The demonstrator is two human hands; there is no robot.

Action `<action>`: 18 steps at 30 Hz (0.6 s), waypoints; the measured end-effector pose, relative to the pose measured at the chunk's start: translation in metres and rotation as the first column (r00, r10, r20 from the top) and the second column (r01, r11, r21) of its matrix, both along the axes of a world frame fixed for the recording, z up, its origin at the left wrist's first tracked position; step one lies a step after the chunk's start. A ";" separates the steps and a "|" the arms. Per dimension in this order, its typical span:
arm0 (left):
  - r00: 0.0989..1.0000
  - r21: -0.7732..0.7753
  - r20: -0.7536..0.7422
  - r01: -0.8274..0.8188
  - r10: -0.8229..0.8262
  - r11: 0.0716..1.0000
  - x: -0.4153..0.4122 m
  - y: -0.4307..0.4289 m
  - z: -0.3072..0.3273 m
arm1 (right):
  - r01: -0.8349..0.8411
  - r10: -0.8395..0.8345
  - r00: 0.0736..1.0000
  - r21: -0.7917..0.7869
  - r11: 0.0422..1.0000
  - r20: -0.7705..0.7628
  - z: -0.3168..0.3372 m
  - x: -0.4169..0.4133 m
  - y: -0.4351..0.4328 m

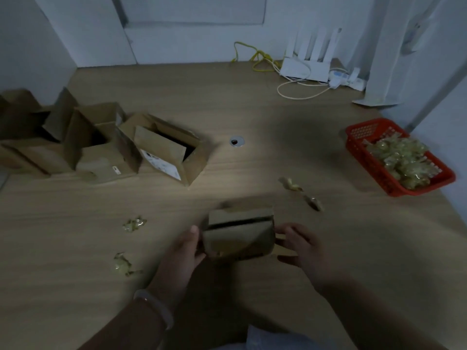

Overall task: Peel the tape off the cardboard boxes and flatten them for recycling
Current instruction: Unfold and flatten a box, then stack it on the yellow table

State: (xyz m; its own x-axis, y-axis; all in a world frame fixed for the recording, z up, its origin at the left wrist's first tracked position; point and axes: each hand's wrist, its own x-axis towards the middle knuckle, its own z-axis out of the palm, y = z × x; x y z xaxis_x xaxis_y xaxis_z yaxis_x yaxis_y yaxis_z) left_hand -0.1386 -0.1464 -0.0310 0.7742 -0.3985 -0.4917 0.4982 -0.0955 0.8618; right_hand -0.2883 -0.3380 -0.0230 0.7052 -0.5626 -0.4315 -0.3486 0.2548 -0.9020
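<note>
A small brown cardboard box (240, 233) sits low in the middle of the wooden table, its top flaps slightly parted. My left hand (183, 253) grips its left side, thumb up along the edge. My right hand (300, 245) is at its right side, fingers curled at the box's edge. Several open boxes (161, 147) stand at the left. Crumpled bits of peeled tape (134, 223) lie on the table around the small box.
A red plastic basket (401, 190) filled with crumpled tape stands at the right. A white router (305, 64) with yellow and white cables sits at the back by the wall. A round cable hole (237, 141) is in the tabletop's middle.
</note>
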 end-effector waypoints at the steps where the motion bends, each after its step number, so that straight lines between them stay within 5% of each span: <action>1: 0.999 -0.003 -0.032 0.006 -0.006 1.000 -0.001 0.001 0.005 | -0.011 0.012 1.000 0.034 0.999 -0.026 0.000 0.002 -0.001; 3: 0.982 0.134 0.089 0.151 -0.163 0.979 0.002 0.002 0.008 | -0.028 0.030 0.995 0.023 0.999 -0.095 0.005 0.008 0.000; 5: 0.820 0.438 0.315 0.322 -0.479 0.839 0.007 0.003 0.007 | -0.083 0.049 0.974 -0.146 0.986 -0.220 0.007 0.015 -0.002; 7: 0.616 0.632 0.396 0.355 -0.681 0.689 0.011 0.002 0.007 | -0.298 0.159 0.922 -0.383 0.874 -0.354 0.007 0.022 -0.006; 9: 0.540 0.691 0.365 0.389 -0.759 0.609 0.011 -0.002 0.007 | -0.477 0.240 0.845 -0.470 0.742 -0.478 0.010 0.029 -0.007; 12: 0.541 0.732 0.295 0.401 -0.787 0.551 0.012 -0.010 0.003 | -0.589 0.244 0.759 -0.475 0.654 -0.604 0.006 0.039 -0.004; 18: 0.705 0.708 0.347 0.236 -0.619 0.666 0.017 -0.038 0.005 | -0.505 0.083 0.786 -0.561 0.656 -0.612 -0.003 0.068 0.005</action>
State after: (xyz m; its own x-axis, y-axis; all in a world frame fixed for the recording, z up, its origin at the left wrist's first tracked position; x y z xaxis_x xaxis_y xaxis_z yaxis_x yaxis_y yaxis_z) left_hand -0.1216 -0.1841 -0.0264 0.7807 -0.5390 -0.3161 -0.2475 -0.7313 0.6356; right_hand -0.2203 -0.3328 -0.0263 0.6856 -0.6345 -0.3570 -0.7233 -0.5382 -0.4326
